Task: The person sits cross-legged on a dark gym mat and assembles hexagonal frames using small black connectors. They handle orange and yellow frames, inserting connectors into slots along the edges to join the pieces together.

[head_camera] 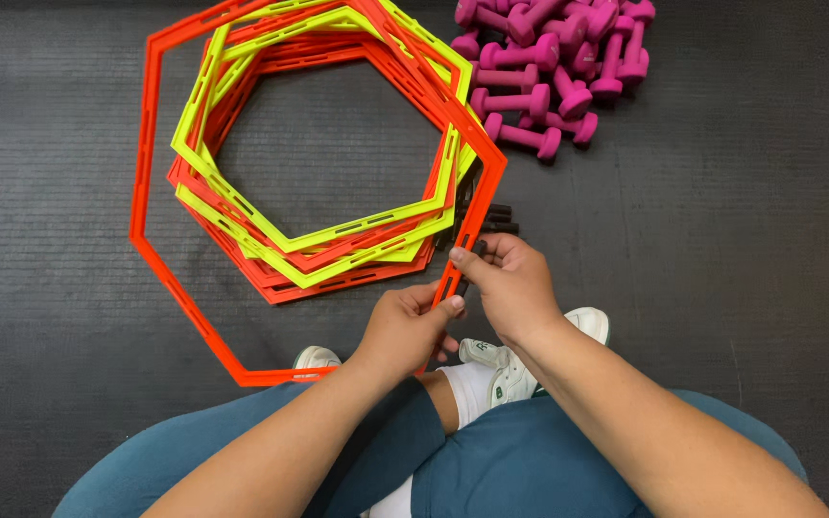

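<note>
Seen from the head camera: left hand and right hand, both closed around one edge of a big orange hexagon ring, near its lower right corner, thumbs on top. Flat plastic, thin, with slots along the sides; far part resting on a pile of rings, orange and yellow, same six-sided shape, lying on the dark ribbed floor mat. Some black pegs just beside the right hand. Further away, top right, a heap of pink dumbbells, matte, rounded ends. Below, blue trousers and white shoes.
</note>
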